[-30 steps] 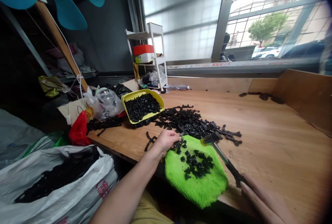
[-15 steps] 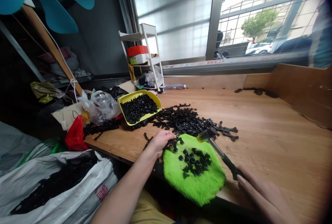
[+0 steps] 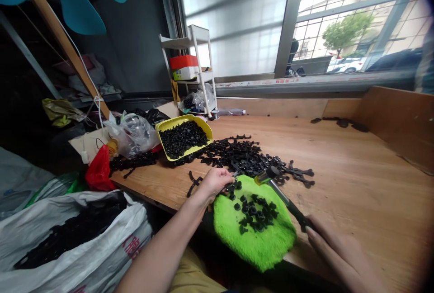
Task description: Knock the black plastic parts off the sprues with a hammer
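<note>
My left hand (image 3: 219, 181) is closed on a black plastic strip (image 3: 230, 188) with knobby ends, at the upper left edge of a green fluffy cloth (image 3: 244, 250). My right hand (image 3: 325, 238) grips the black handle of a mallet (image 3: 286, 200). Its head, yellowish at one end and dark at the other, is over the cloth's far edge, just right of the strip. Several loose black plastic pieces (image 3: 257, 214) lie heaped on the middle of the cloth. Beyond it is a pile of black branched strips (image 3: 244, 155).
A yellow tray (image 3: 206, 126) full of small black pieces stands behind my left hand. Left of it are clear plastic bags (image 3: 134, 134) and a red bag (image 3: 100, 168). A white sack (image 3: 101, 234) of black parts is below the table's left edge. A white shelf (image 3: 193, 35) stands by the window.
The mallet and my right hand have shifted slightly left in view. My left hand keeps its hold on the strip near the cloth's edge. The whole view has turned a little.
</note>
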`<state>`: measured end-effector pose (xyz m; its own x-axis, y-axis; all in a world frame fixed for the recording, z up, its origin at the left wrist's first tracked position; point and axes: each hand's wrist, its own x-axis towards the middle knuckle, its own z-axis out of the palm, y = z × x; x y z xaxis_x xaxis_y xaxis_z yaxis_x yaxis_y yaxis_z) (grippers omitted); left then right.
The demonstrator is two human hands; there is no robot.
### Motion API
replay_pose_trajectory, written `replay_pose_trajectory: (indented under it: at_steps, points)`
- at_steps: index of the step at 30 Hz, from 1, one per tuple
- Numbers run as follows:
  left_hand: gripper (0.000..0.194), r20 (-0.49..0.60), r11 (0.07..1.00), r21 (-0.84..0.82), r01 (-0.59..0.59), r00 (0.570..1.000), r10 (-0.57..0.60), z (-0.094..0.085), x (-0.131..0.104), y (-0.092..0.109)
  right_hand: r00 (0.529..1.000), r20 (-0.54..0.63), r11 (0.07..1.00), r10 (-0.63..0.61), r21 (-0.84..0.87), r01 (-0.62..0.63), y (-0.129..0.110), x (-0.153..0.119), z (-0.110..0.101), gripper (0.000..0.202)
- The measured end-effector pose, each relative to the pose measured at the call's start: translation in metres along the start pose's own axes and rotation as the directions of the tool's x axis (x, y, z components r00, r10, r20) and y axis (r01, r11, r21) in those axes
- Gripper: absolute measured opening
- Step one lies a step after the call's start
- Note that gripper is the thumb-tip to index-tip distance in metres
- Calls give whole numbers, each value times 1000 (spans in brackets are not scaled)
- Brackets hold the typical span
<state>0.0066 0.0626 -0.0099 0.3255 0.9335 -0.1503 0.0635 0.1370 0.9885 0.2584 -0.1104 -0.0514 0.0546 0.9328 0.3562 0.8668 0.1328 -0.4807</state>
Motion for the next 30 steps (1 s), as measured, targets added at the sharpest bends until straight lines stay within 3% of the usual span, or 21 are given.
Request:
replay_pose_trajectory:
  at_steps: [4,9,19,26,30]
  points:
    - [9,-43,999,-3,-33,999,33,3,-1,3,996,74,994,-40,105,32,-24,24,-8,35]
    - [10,-9,999,36,-29,1000,29,1,3,1,983,166,989,-81,136,59,-35,36,-2,30]
    - [8,13,995,97,-26,1000,25,-2,3,5,981,189,993,-36,-103,57,-50,49,-7,30]
    - [12,2,993,116,-31,1000,31,0,7,5,981,181,985,-65,-149,92,-56,53,-2,25]
    - [13,17,1000,5,-1,1000,1,-4,-1,5,986,144,996,-82,-34,88,-48,46,-6,31]
